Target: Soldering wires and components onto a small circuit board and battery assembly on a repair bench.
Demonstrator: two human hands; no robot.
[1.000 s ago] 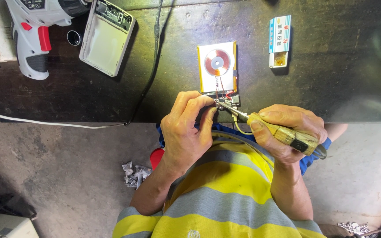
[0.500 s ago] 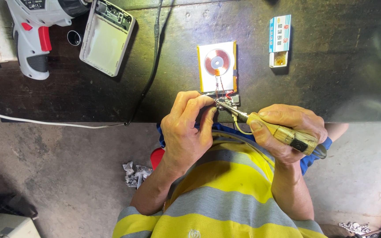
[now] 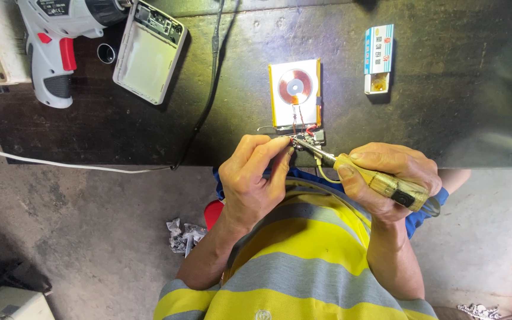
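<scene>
My right hand (image 3: 389,178) grips a yellow-handled soldering iron (image 3: 380,185), its metal tip resting on a small circuit board (image 3: 306,139) at the near edge of the dark workbench (image 3: 445,89). My left hand (image 3: 256,181) pinches something thin at the same board; whether it is a wire or solder I cannot tell. Thin red wires run from the board up to a copper coil (image 3: 295,87) lying on a flat white and yellow battery pack (image 3: 295,95).
A grey and red cordless drill (image 3: 54,41) and an open white plastic casing (image 3: 148,52) lie at the back left. A black cable (image 3: 208,89) crosses the bench. A small blue and white box (image 3: 378,56) sits at the back right. Crumpled paper (image 3: 184,234) lies on the concrete floor.
</scene>
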